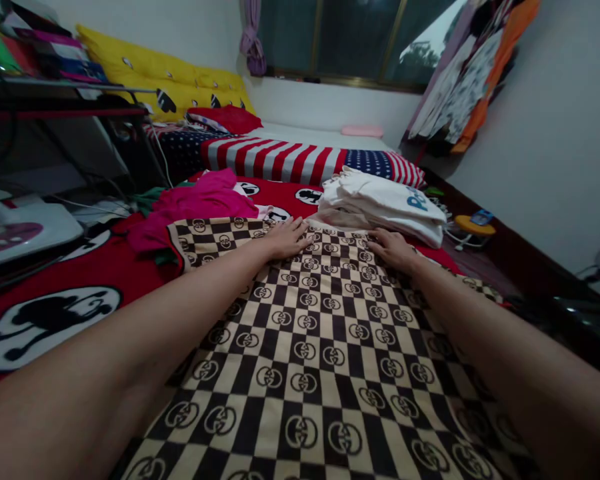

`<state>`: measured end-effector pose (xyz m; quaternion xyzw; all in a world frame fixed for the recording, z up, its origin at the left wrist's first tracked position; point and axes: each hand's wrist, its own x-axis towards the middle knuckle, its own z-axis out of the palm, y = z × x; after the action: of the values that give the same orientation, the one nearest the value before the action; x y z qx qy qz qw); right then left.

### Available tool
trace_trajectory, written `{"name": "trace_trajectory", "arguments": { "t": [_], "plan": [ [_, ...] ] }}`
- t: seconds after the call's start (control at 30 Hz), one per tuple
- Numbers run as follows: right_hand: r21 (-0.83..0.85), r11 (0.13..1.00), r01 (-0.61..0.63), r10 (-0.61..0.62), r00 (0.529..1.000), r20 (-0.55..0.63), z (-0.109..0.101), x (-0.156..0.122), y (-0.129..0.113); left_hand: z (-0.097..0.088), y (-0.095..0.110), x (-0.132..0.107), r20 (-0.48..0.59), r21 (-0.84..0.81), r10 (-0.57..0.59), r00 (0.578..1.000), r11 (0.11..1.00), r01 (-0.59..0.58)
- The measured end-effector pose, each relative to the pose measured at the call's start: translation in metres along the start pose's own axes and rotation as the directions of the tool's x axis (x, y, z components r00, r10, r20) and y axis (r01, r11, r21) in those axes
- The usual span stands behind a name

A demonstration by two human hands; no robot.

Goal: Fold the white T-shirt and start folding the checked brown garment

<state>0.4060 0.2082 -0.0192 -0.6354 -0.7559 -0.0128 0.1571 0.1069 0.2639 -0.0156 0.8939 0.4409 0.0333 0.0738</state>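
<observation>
A tan and dark-brown checked garment (305, 333) with a ring-like logo print lies spread out in front of me, its far end toward the bed. It looks like a shirt or dress, with a sleeve-like part reaching out to the left. My left hand (287, 238) rests flat on its far left part, fingers stretched out. On the far right part lies my right hand (393, 249), palm down with the fingers extended. Just beyond the right hand sits a stack of folded white clothes (380, 200) with blue lettering. A magenta garment (200, 200) lies crumpled beyond the left sleeve.
The red patterned blanket (145, 280) lies underneath. Behind it is a bed with a striped, starred cover (280, 157) and a yellow cushion (165, 73). A desk (65, 110) stands at left above a white appliance (25, 230). Clothes (470, 87) hang at right near a small round stool (473, 225).
</observation>
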Motion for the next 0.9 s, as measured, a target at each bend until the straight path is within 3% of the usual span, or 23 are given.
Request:
{"name": "trace_trajectory", "arguments": {
  "t": [0.07,0.17,0.3,0.43,0.53,0.63,0.77,0.9],
  "plan": [
    [0.097,0.995,-0.006,0.000,0.998,0.062,-0.018,-0.004,-0.006,-0.010,0.000,-0.010,0.003,-0.025,0.019,1.000,0.999,-0.019],
    [0.228,0.969,-0.100,0.096,0.995,0.028,-0.046,-0.033,-0.019,-0.024,0.003,-0.043,-0.100,-0.084,0.076,0.992,0.993,-0.084],
    [0.354,0.919,-0.175,0.190,0.982,-0.008,-0.070,-0.106,-0.036,-0.034,0.016,-0.114,-0.194,-0.172,0.181,0.964,0.961,-0.216],
    [0.340,0.924,-0.175,0.203,0.978,-0.049,-0.084,-0.189,-0.048,-0.038,0.031,-0.191,-0.247,-0.228,0.276,0.929,0.915,-0.332],
    [0.311,0.935,-0.172,0.215,0.970,-0.111,-0.098,-0.243,-0.058,-0.043,0.035,-0.237,-0.302,-0.268,0.232,0.925,0.910,-0.316],
    [0.317,0.936,-0.153,0.221,0.956,-0.190,-0.114,-0.289,-0.067,-0.047,0.034,-0.276,-0.325,-0.298,0.107,0.940,0.931,-0.209],
    [0.237,0.970,-0.048,0.115,0.953,-0.281,-0.127,-0.337,-0.080,-0.047,0.032,-0.320,-0.313,-0.326,0.005,0.950,0.939,-0.113],
    [0.093,0.992,0.091,-0.061,0.958,-0.280,-0.119,-0.364,-0.094,-0.038,0.037,-0.349,-0.214,-0.313,0.123,0.969,0.931,-0.187]
  ]
}}
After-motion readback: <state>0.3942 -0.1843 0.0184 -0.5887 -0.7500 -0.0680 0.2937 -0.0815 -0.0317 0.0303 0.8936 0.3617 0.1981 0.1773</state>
